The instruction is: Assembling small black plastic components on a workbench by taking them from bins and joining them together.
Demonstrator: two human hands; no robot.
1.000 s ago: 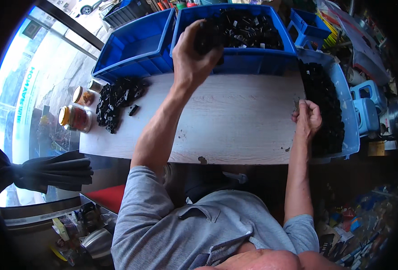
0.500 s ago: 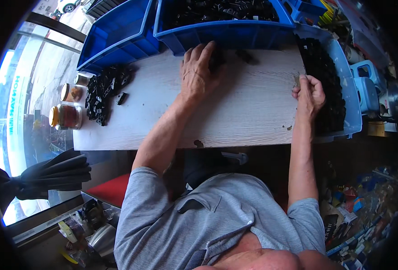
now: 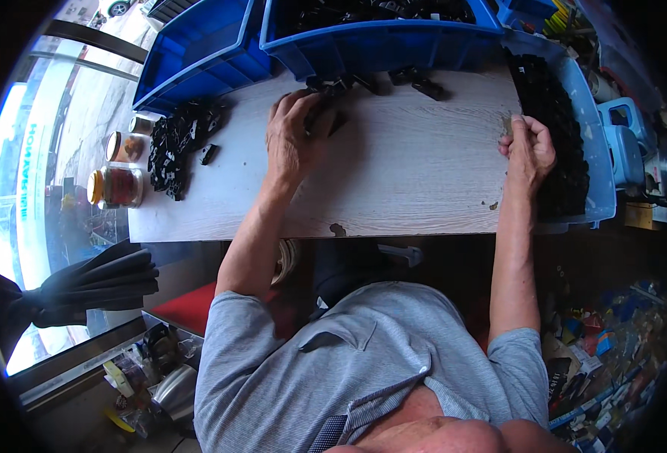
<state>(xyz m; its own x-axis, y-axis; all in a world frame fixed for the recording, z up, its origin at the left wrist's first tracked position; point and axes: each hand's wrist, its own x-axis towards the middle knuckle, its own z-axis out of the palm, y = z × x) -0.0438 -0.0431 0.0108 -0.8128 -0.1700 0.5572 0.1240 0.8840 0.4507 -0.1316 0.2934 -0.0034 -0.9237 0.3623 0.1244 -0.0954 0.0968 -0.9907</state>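
Observation:
On the pale wood-grain table, my left hand curls round some small black plastic parts, partly hidden by the palm. More black parts lie loose beyond it, along the front of the large blue bin. My right hand rests at the table's right edge, fingers pinched together. What it holds, if anything, is hidden. Just right of it is a translucent light-blue tub full of black parts.
An empty-looking blue bin stands at the back left, beside the large blue bin heaped with black parts. A pile of black parts and several lidded jars line the left edge. Light-blue plastic jugs stand beyond the tub.
My left hand has come back from the large bin and moved left, its fingers curling in. Black parts now show in front of the bin. The right hand remains at the table's edge, still pinched.

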